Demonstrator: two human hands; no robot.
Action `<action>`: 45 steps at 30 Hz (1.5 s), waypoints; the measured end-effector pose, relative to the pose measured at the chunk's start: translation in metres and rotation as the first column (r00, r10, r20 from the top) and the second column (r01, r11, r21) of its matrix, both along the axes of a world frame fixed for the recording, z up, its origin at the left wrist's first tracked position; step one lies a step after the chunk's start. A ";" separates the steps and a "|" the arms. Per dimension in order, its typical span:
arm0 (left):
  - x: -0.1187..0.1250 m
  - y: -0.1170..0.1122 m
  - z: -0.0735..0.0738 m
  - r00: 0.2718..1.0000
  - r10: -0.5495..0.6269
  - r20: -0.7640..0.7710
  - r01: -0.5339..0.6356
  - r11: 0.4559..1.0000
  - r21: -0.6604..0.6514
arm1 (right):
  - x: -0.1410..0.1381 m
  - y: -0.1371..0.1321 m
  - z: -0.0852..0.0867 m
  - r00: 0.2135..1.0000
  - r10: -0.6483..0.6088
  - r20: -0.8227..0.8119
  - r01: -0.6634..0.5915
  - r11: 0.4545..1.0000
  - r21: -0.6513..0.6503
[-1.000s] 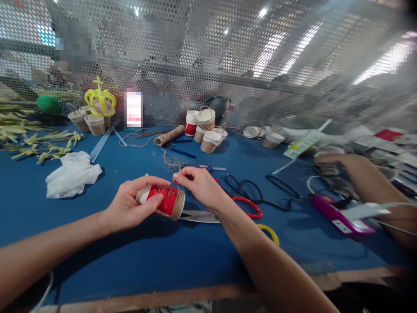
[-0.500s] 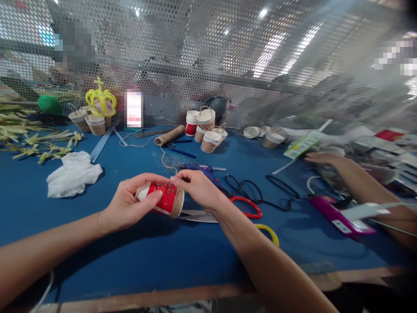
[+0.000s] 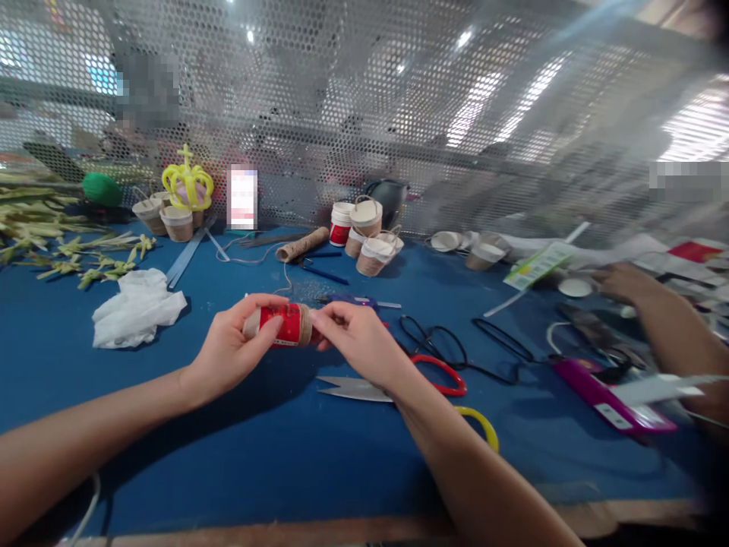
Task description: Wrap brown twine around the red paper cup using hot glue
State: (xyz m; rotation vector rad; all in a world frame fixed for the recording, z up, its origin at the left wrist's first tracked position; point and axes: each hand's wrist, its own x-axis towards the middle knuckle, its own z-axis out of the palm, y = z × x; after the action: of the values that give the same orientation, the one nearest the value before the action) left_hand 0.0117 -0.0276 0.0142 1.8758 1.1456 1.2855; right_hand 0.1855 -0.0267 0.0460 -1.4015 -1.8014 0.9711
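My left hand [image 3: 225,349] is closed round a small red-and-white paper cup [image 3: 288,325] lying on its side above the blue table. Brown twine [image 3: 306,327] is wound round the cup's right end. At that end my right hand [image 3: 364,346] pinches the twine against the cup between thumb and fingers; the exact grip is partly hidden. A loose strand runs behind the cup towards a twine roll [image 3: 301,245] on the table. Beneath my right wrist lie scissors [image 3: 358,389] with one red and one yellow handle. A blue glue gun [image 3: 356,301] is partly hidden behind my right hand.
Twine-wrapped cups [image 3: 376,254] stand at the back, before a perforated metal screen [image 3: 319,114]. Crumpled white cloth [image 3: 137,311] lies left. A yellow crown [image 3: 187,186] sits on cups. At right are black cable [image 3: 438,338], a purple power strip [image 3: 609,391] and another person's arm [image 3: 672,311].
My right fingers have moved from the cup's top down to its twine-wound end, and the cup has turned slightly. The other person's hand has shifted right. The view has moved a little.
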 end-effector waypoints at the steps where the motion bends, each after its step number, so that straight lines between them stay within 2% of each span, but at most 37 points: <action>1: 0.000 0.000 0.000 0.999 0.000 -0.033 0.001 1.000 0.030 | -0.002 -0.002 0.000 1.000 0.013 0.017 -0.013 1.000 0.004; 8: -0.002 0.000 -0.004 0.984 -0.051 -0.169 0.081 0.981 0.176 | -0.006 -0.004 -0.007 0.997 -0.018 0.076 0.013 0.997 0.073; 17: -0.002 0.001 -0.005 0.977 -0.085 -0.194 0.114 0.983 0.145 | -0.006 -0.003 -0.011 0.996 -0.042 0.084 0.036 0.997 0.072; 20: -0.001 0.003 -0.003 0.990 -0.057 -0.127 0.067 0.995 0.075 | -0.006 -0.003 -0.008 0.998 -0.014 0.056 0.010 0.997 0.074; 22: -0.001 0.005 -0.002 0.999 -0.035 -0.035 0.034 0.999 -0.020 | -0.006 -0.004 -0.006 0.999 -0.004 0.039 0.001 0.997 0.072; 24: 0.000 0.007 0.000 0.996 -0.036 0.083 0.048 0.988 -0.149 | -0.006 -0.004 -0.005 1.000 -0.014 0.025 0.012 0.998 0.068; 26: 0.000 0.009 0.001 0.976 -0.065 0.206 0.120 0.957 -0.266 | -0.006 -0.003 -0.005 1.000 -0.025 0.007 0.024 0.998 0.061; 28: -0.001 0.010 0.003 0.941 -0.122 0.315 0.227 0.919 -0.322 | -0.005 -0.001 -0.006 0.999 -0.023 -0.041 0.024 0.999 0.022; 30: -0.002 0.010 0.004 0.907 -0.200 0.370 0.322 0.897 -0.303 | -0.002 0.001 -0.007 0.992 -0.033 -0.125 0.027 0.998 -0.048; 32: -0.003 0.011 0.005 0.904 -0.274 0.330 0.366 0.893 -0.261 | 0.000 0.004 -0.007 0.975 -0.053 -0.217 0.028 0.993 -0.115; 36: -0.002 0.013 0.003 0.937 -0.305 0.168 0.332 0.928 -0.170 | 0.003 0.008 -0.007 0.942 -0.074 -0.326 0.012 0.982 -0.190; 40: -0.002 0.015 -0.001 0.971 -0.218 0.097 0.225 0.971 -0.080 | 0.003 0.009 -0.008 0.920 -0.124 -0.373 0.025 0.965 -0.261; 45: -0.002 0.015 -0.004 0.980 -0.113 0.164 0.142 0.974 -0.177 | 0.002 0.008 -0.008 0.915 -0.127 -0.384 0.022 0.964 -0.266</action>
State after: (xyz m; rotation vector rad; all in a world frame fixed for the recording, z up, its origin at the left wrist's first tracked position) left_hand 0.0097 -0.0130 0.0100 1.6557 1.0117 1.1839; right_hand 0.1879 -0.0185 0.0385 -1.2942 -1.3467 1.3759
